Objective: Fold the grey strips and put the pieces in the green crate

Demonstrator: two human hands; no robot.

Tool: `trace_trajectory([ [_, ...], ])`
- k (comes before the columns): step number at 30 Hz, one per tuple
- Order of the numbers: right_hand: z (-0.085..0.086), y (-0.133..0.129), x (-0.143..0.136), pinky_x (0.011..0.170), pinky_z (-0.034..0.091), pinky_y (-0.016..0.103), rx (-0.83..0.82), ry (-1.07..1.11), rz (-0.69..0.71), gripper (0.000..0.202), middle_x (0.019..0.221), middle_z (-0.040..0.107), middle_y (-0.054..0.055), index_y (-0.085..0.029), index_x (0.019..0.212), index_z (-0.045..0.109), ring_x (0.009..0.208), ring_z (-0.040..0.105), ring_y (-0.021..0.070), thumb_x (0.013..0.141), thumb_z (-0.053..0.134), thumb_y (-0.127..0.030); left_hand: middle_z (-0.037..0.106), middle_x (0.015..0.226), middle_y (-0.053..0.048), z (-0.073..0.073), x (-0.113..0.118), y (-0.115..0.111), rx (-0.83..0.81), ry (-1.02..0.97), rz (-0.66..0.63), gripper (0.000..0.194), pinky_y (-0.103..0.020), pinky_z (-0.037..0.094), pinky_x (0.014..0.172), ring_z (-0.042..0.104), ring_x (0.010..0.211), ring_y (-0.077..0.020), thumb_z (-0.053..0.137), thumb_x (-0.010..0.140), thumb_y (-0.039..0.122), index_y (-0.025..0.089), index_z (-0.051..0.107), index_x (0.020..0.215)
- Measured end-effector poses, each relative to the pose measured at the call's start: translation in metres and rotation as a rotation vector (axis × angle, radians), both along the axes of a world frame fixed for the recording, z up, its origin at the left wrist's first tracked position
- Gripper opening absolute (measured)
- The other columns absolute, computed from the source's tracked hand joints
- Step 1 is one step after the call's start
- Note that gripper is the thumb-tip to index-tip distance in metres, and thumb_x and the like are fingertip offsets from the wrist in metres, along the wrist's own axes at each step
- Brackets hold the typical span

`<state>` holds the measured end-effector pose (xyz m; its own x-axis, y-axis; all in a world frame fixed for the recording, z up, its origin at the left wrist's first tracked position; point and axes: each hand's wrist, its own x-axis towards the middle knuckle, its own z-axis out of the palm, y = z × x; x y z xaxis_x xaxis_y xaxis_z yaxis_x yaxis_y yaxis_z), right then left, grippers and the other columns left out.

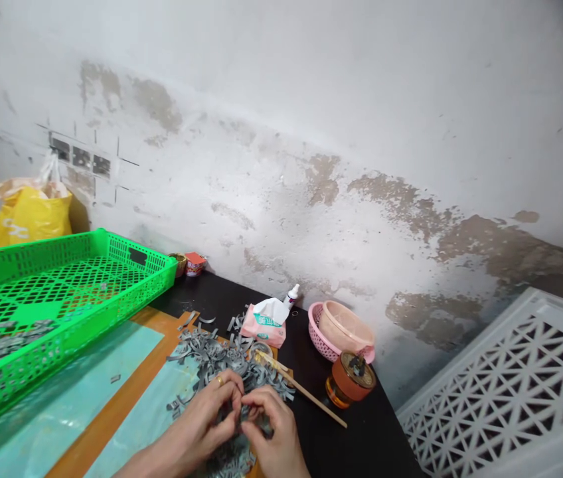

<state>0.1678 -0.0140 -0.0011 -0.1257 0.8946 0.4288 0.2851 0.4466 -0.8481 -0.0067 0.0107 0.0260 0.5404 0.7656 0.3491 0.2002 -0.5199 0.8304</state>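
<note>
Left hand [212, 413] and right hand [280, 431] close together, low in view, over a pile of grey strips [206, 352]. Both with fingers bent and thumbs drawn in, fingertips nearly meeting. Pinching pose on each; anything between the fingertips is too small and hidden, cannot tell if a strip is gripped. Gold-coloured ring [220, 380] on left hand. Pile spreads beyond both hands and shows below them too.

Left of the hands: pale green sheet [127, 352] with a brown band [127, 392] running across it, one loose strip [115, 378] on the sheet. Farther left, large green crate [112, 312], more grey pieces [2, 340] inside at its near left part. Yellow bag [35, 216] beyond the crate, far left of the hands.

Beyond the hands, past the pile: tissue pack [264, 326], tissue sticking out, white bottle [292, 295] just behind it. Small red tub [194, 264] farther off, near the crate's corner.

Right of the hands: wooden stick [319, 401], one end on the pile, other end out over black table [361, 441]. Past it, jar [354, 378] with amber contents, then pink basket [316, 332] with peach bowl [348, 325] in it.
</note>
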Motion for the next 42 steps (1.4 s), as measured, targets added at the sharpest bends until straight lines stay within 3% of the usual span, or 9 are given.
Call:
trace_trajectory([
  [5,0.004,-0.003,0.005,0.072,0.048,0.031,0.245,-0.27,-0.054,0.027,0.088,0.066,0.006,-0.024,0.095,0.069,0.081,0.061,0.0211,0.08,0.057,-0.004,0.056,0.096,-0.004,-0.004,0.004,0.002,-0.061,-0.037,0.018,0.015,-0.028,0.043,0.08,0.055,0.089,-0.0191,0.045,0.088,0.014,0.021,0.049,0.075],
  [11,0.007,-0.002,0.011,0.066,0.048,0.03,0.267,-0.254,-0.104,0.025,0.085,0.066,0.006,-0.025,0.094,0.069,0.075,0.06,0.0209,0.078,0.062,-0.006,0.056,0.089,-0.003,-0.003,0.001,0.004,-0.153,-0.149,0.024,0.015,-0.028,0.041,0.077,0.054,0.085,-0.0186,0.05,0.088,0.018,0.021,0.052,0.073],
  [14,0.007,-0.001,0.011,0.065,0.047,0.03,0.28,-0.218,-0.124,0.026,0.085,0.066,0.006,-0.025,0.093,0.07,0.075,0.06,0.0205,0.079,0.061,-0.006,0.058,0.087,-0.003,-0.004,0.001,0.007,-0.284,-0.248,0.048,0.011,-0.027,0.04,0.071,0.053,0.08,-0.0178,0.053,0.09,0.031,0.021,0.058,0.087],
  [16,0.007,-0.001,0.01,0.066,0.048,0.03,0.291,-0.224,-0.118,0.026,0.085,0.066,0.006,-0.025,0.094,0.069,0.076,0.061,0.0206,0.079,0.06,-0.006,0.059,0.082,-0.002,-0.007,0.003,0.009,-0.347,-0.259,0.025,0.024,-0.026,0.037,0.064,0.05,0.073,-0.0166,0.062,0.084,0.042,0.02,0.06,0.093],
  [21,0.005,-0.004,0.007,0.064,0.046,0.029,0.315,-0.277,-0.102,0.027,0.081,0.063,0.004,-0.024,0.092,0.068,0.073,0.059,0.0196,0.076,0.06,-0.004,0.046,0.055,0.004,-0.009,0.011,0.008,-0.424,-0.204,0.024,0.041,-0.026,0.026,0.054,0.038,0.056,-0.0125,0.069,0.074,0.053,0.014,0.059,0.062],
  [28,0.008,-0.007,0.004,0.065,0.042,0.029,0.354,-0.339,-0.114,0.028,0.078,0.062,0.003,-0.024,0.088,0.066,0.074,0.058,0.0204,0.075,0.058,0.0,0.053,0.054,0.0,-0.007,0.011,0.006,-0.408,-0.224,0.033,0.039,-0.027,0.028,0.055,0.044,0.055,-0.014,0.068,0.076,0.049,0.013,0.064,0.059],
  [38,0.012,-0.012,0.003,0.064,0.043,0.028,0.44,-0.353,-0.11,0.022,0.077,0.062,0.004,-0.022,0.088,0.064,0.073,0.058,0.0202,0.079,0.057,-0.003,0.058,0.054,-0.002,-0.012,0.015,0.003,-0.475,-0.336,0.002,0.049,-0.027,0.033,0.056,0.049,0.054,-0.015,0.072,0.068,0.061,0.014,0.063,0.059],
  [42,0.012,-0.01,0.003,0.065,0.047,0.027,0.53,-0.283,-0.09,0.017,0.08,0.064,0.005,-0.02,0.092,0.065,0.073,0.06,0.0186,0.083,0.057,-0.008,0.057,0.052,-0.001,-0.003,0.013,0.0,-0.466,-0.323,-0.009,0.05,-0.026,0.033,0.054,0.048,0.052,-0.0147,0.07,0.067,0.064,0.015,0.062,0.058],
])
